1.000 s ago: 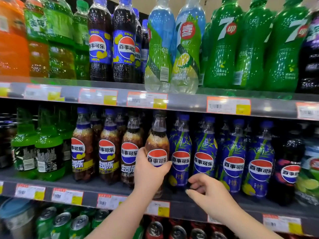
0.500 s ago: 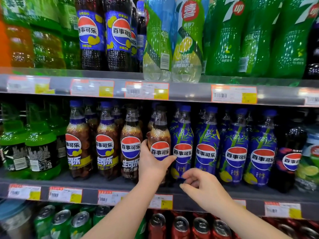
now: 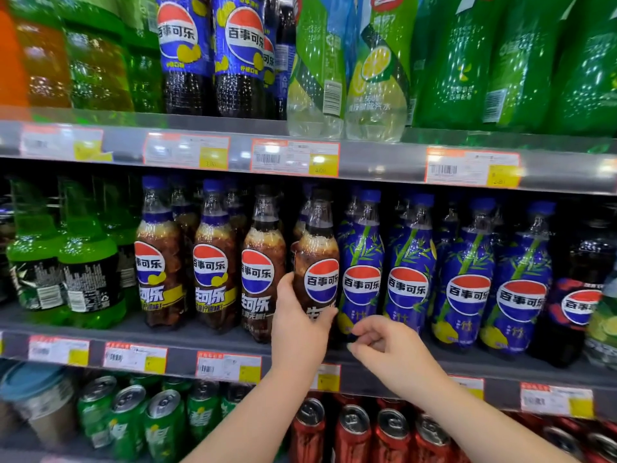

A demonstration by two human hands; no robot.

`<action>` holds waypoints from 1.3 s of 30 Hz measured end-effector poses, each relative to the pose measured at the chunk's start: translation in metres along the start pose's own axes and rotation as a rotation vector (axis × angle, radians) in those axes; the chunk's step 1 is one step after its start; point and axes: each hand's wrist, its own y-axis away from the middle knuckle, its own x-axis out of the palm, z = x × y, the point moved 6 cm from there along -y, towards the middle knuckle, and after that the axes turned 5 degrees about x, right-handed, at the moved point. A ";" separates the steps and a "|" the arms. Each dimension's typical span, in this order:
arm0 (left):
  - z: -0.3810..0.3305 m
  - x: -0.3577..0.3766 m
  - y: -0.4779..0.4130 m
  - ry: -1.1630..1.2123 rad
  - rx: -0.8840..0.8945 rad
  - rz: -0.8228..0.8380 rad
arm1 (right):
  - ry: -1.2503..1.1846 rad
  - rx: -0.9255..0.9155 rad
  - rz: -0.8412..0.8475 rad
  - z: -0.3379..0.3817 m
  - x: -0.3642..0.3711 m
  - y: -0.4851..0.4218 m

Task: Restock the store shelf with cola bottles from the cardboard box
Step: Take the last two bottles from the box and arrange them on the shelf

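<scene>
Item under handling: one cola bottle, black cap, brown contents, standing upright in the front row of the middle shelf. It stands between a matching brown bottle on its left and a blue-wrapped bottle on its right, close against both. Its label faces outward. Its base is hidden behind the hand, so it cannot be confirmed that it sits fully on the shelf.

Left hand: wrapped round the lower half of the cola bottle, thumb on the left flank, fingers round the front below the logo. The grip is firm and closed.

Right hand: just beside the left, low in front of the blue-wrapped bottle's base. Fingers are loosely curled, thumb near the forefinger; nothing is seen in it. Contact with the blue-wrapped bottle cannot be determined.

Assessment: the step in hand appears to be seating this bottle in its slot in the row. The next move likely calls for settling it flat, squaring the label, then releasing without nudging the neighbours, which stand tight on both sides.

The cardboard box is not in view.
</scene>
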 end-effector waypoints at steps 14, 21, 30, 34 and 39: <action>0.009 0.006 0.009 -0.101 0.003 -0.002 | -0.067 0.024 0.008 -0.007 -0.004 -0.002; 0.009 0.010 0.008 -0.100 0.033 -0.010 | -0.065 0.021 0.023 -0.007 -0.006 -0.001; 0.011 -0.019 0.025 -0.213 0.055 -0.082 | -0.113 -0.024 0.032 0.000 -0.003 -0.005; 0.001 -0.063 0.018 -0.318 0.127 -0.178 | -0.121 -0.069 -0.018 0.010 0.004 -0.010; -0.020 -0.083 -0.018 -0.403 0.142 -0.073 | 0.062 -0.155 -0.184 0.043 0.004 -0.013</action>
